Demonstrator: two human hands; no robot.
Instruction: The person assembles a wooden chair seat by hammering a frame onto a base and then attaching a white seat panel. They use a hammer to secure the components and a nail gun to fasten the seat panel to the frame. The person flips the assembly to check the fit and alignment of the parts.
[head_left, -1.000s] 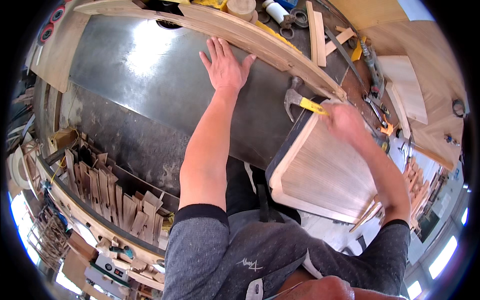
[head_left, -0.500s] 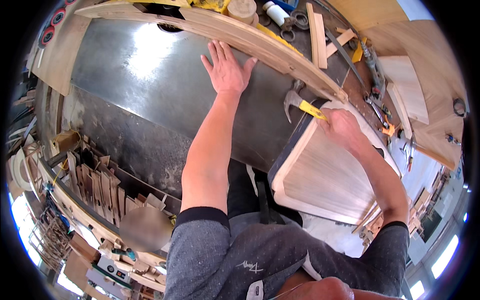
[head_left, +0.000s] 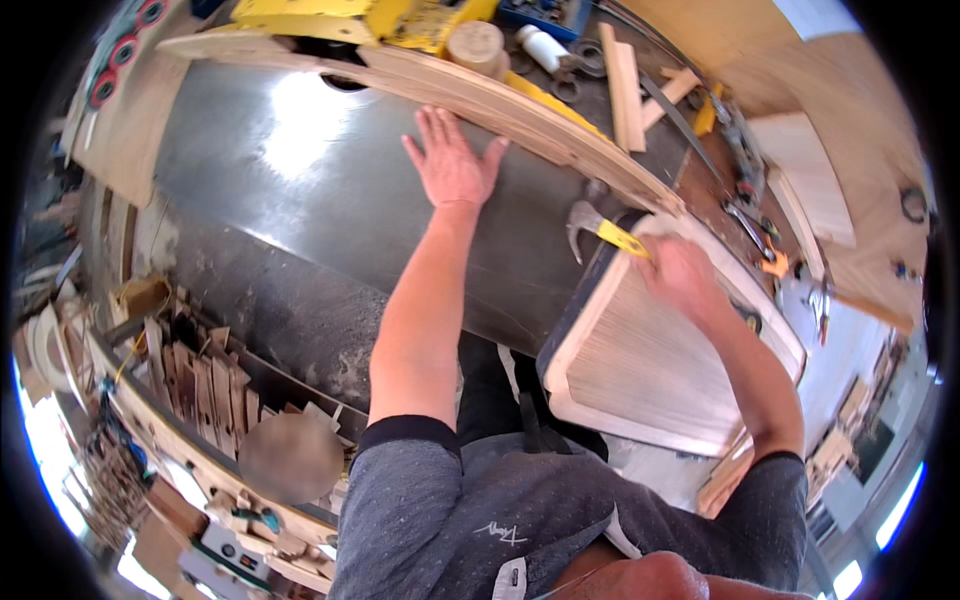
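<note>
My left hand [head_left: 453, 165] lies flat with fingers spread on the dark, shiny metal tabletop [head_left: 380, 190]. Its fingertips are beside a long wooden fence board [head_left: 490, 105] that runs along the far side. Closed round the yellow handle of a claw hammer [head_left: 622, 238] is my right hand [head_left: 682, 275]. The hammer's metal head points left, near the right end of the fence board; whether it touches anything I cannot tell. Below the right hand is a pale wooden panel [head_left: 650, 350] with rounded corners and a dark edge.
Behind the fence are yellow metal parts [head_left: 300, 25], a round wood block [head_left: 477, 48], a white bottle [head_left: 545, 50] and loose wood strips [head_left: 625, 95]. Hand tools, including a wrench [head_left: 750, 225], lie at the right. Upright wood offcuts [head_left: 205, 385] fill a bin at lower left.
The whole view has shifted slightly, so the table and fence appear lower. The hammer head has moved a little; both hands keep about the same places.
</note>
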